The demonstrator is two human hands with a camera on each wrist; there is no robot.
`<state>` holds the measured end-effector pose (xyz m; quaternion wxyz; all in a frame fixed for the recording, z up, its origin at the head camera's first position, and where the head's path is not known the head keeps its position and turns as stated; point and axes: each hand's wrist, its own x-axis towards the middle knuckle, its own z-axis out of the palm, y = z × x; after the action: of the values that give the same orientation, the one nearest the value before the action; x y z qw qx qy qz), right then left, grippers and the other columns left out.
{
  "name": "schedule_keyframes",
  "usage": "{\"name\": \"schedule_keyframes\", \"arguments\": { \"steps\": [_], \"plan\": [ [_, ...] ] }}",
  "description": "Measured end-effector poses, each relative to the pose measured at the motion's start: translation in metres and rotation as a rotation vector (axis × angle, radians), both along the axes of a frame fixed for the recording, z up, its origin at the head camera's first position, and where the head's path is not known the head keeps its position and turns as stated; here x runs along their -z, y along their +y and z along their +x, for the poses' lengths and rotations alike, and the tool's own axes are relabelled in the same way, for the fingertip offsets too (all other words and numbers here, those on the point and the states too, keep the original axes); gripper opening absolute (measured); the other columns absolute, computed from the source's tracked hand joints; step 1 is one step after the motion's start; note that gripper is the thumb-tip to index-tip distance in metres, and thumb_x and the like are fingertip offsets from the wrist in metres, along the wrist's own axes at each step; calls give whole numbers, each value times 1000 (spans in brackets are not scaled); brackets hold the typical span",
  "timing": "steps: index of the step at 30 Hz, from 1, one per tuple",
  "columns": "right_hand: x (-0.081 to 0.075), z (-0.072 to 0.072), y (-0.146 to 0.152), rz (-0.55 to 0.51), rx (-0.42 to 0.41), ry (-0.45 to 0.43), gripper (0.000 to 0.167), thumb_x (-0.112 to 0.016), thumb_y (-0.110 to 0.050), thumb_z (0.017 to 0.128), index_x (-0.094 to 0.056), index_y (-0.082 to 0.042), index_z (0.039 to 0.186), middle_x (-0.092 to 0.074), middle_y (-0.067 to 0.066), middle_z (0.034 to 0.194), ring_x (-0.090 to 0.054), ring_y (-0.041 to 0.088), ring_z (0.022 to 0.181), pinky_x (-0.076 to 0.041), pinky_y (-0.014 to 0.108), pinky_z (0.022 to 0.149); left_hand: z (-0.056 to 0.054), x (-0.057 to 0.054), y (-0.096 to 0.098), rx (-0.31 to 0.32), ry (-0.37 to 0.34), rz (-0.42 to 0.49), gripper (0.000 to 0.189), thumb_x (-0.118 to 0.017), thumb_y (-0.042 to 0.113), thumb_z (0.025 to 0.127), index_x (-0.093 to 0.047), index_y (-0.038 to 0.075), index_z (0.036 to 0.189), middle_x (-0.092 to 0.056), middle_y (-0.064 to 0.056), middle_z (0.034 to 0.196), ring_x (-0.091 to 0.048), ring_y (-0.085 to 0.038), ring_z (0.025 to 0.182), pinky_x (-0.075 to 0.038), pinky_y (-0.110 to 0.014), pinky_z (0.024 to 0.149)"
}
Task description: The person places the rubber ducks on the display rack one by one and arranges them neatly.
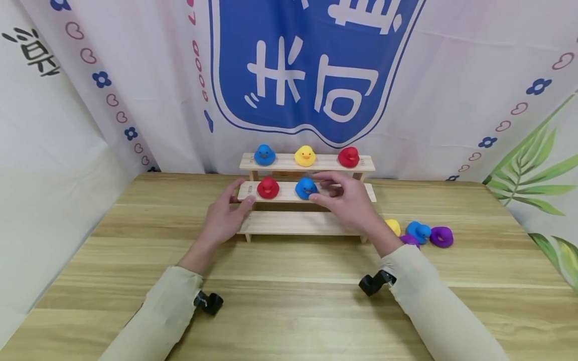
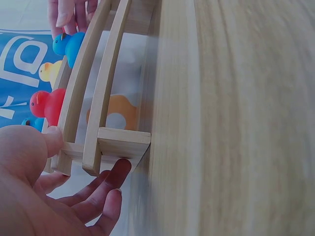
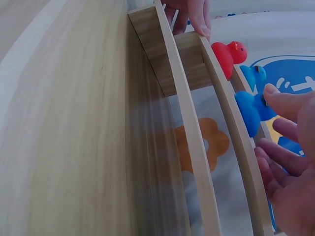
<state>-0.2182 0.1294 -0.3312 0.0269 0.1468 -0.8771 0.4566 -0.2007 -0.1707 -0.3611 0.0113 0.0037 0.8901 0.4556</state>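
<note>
A three-tier wooden display stand (image 1: 289,223) stands on the table. My left hand (image 1: 224,214) holds its left end at the middle tier, the thumb on the shelf's front corner, the other fingers around the side (image 2: 83,196). My right hand (image 1: 349,200) has thumb and index finger about a blue rubber duck (image 1: 306,188) on that same tier. In the right wrist view the thumb touches the duck's head (image 3: 266,105). A red rubber duck (image 1: 268,188) sits to its left. Along the top tier are a blue duck (image 1: 264,155), a yellow duck (image 1: 305,156) and a red duck (image 1: 348,157).
Right of the stand, partly behind my right forearm, lie a yellow duck (image 1: 393,226), a blue duck (image 1: 418,231) and two purple ducks, one of them (image 1: 441,236) farthest right. A printed curtain (image 1: 171,100) hangs close behind the stand, at the table's back edge.
</note>
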Motion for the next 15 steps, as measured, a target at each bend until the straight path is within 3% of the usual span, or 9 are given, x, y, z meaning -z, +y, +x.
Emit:
{"name": "schedule_keyframes", "arguments": {
  "steps": [11, 15],
  "plan": [
    [-1, 10, 28, -42, 3, 76, 43, -78, -27, 98, -67, -13, 137, -70, 11, 136, -64, 27, 126, -56, 51, 106, 0, 0, 0, 1, -7, 2, 72, -55, 50, 108, -26, 26, 170, -50, -26, 156, -51, -42, 140, -49, -59, 111],
    [-3, 14, 38, -71, 4, 103, 40, -78, -27, 99, -68, -13, 136, -71, 9, 134, -65, 24, 124, -58, 41, 103, -1, 1, 0, 2, -5, 2, 72, -55, 50, 108, -26, 25, 170, -49, -26, 157, -51, -42, 140, -49, -60, 112]
  ]
}}
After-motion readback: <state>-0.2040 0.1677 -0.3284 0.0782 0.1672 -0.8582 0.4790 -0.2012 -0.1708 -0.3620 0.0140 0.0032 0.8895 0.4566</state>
